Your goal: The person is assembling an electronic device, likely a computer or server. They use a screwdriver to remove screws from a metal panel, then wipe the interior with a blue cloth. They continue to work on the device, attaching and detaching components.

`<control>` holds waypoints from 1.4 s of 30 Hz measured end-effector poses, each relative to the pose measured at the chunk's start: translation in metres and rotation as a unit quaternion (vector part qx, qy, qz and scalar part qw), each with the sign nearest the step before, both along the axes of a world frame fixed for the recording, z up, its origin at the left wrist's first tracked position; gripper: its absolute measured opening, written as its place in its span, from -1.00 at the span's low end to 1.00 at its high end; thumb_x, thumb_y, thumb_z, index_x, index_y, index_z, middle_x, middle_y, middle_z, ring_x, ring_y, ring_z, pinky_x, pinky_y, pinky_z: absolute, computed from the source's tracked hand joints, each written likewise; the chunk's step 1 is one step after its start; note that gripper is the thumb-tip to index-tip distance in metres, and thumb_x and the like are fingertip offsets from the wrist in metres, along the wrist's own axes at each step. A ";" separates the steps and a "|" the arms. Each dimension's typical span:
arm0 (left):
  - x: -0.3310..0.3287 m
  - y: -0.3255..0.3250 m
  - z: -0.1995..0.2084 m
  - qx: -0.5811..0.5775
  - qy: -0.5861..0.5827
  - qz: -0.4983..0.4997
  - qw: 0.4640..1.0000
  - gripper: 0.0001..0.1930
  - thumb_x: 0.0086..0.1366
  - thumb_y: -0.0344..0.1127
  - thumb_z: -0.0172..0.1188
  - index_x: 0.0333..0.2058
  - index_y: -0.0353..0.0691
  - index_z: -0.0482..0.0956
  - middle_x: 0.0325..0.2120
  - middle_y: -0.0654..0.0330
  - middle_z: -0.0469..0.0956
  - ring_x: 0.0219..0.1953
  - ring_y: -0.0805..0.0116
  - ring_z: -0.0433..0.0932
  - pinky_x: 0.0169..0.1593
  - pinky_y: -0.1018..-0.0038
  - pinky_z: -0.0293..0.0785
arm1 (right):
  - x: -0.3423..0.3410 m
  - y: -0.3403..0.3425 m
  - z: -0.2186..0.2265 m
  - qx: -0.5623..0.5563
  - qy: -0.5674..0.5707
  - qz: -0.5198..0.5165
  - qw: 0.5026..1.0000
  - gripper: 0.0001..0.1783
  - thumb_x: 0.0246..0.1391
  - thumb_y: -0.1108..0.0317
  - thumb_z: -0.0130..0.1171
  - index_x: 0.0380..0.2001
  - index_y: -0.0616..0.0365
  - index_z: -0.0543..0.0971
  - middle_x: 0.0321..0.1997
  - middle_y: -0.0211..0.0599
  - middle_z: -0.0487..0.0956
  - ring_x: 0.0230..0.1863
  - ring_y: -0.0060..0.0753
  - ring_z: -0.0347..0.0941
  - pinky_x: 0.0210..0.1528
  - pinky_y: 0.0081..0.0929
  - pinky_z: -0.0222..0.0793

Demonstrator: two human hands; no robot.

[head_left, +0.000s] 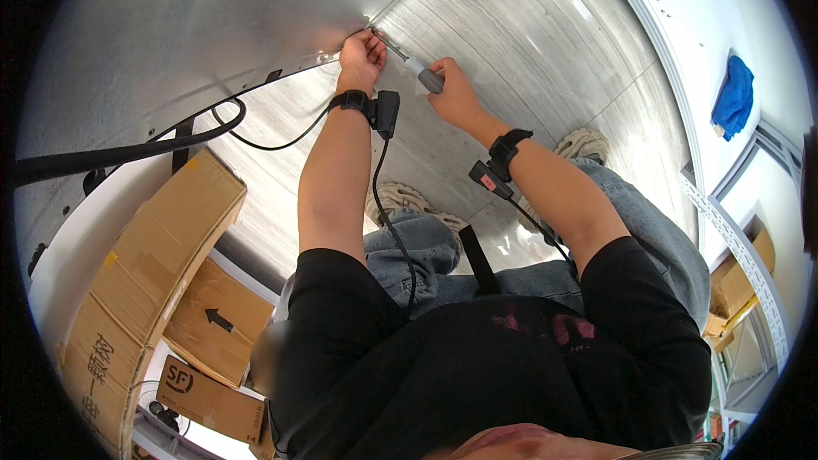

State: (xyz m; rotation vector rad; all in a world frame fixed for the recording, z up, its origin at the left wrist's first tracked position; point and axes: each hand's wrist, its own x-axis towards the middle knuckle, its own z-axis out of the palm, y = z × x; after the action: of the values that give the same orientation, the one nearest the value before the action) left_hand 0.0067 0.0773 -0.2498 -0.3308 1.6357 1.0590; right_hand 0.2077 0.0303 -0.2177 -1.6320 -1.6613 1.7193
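Observation:
A screwdriver [423, 74] with a grey handle is gripped in my right hand [458, 95], its thin shaft slanting up and left. The shaft's tip meets the corner of a large grey metal panel [230, 13], right by the fingers of my left hand [361, 54]. Those fingers are curled and pressed together at the panel's lower edge. Whatever they pinch, if anything, is too small or hidden to make out. Each wrist wears a black strap with a small box and cable.
A thick black cable [128, 156] runs along the panel's lower edge. Cardboard boxes [219, 319] are stacked at the left. A blue cloth [736, 98] lies on a white surface at the right, above a metal shelf frame [740, 247]. My shoes rest on the wood-look floor [503, 17].

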 end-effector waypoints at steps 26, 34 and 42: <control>0.000 0.003 0.002 -0.003 -0.002 -0.014 1.000 -0.90 0.20 -0.31 0.02 -0.45 -0.11 0.49 -0.63 0.31 0.53 -0.56 0.41 0.52 -0.49 0.50 0.34 | -0.010 -0.005 0.006 -0.236 0.140 -0.085 0.958 -0.55 -0.04 0.47 0.20 -0.05 0.32 0.35 -0.19 -0.21 0.45 -0.35 -0.41 0.45 -0.33 -0.46 0.45; 0.000 0.004 0.000 -0.014 0.012 -0.017 1.000 -0.91 0.21 -0.30 0.03 -0.43 -0.11 0.49 -0.60 0.30 0.56 -0.58 0.43 0.50 -0.49 0.48 0.37 | -0.007 0.004 0.016 -0.192 0.084 -0.020 0.978 -0.46 -0.07 0.45 0.22 0.00 0.26 0.29 -0.25 -0.22 0.43 -0.46 -0.47 0.44 -0.54 -0.48 0.38; 0.001 0.003 0.008 0.001 -0.002 -0.054 0.999 -0.85 0.26 -0.28 -0.07 -0.40 -0.13 0.47 -0.55 0.31 0.52 -0.44 0.39 0.49 -0.39 0.48 0.37 | -0.009 -0.008 -0.009 -0.196 0.112 -0.071 0.972 -0.47 -0.07 0.37 0.22 -0.02 0.17 0.29 -0.24 -0.17 0.42 -0.40 -0.40 0.40 -0.41 -0.41 0.34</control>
State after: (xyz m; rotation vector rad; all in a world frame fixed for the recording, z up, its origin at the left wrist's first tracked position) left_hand 0.0080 0.0799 -0.2415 -0.2403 1.6316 0.9776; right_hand 0.1987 0.0223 -0.2263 -1.5886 -1.1273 2.1617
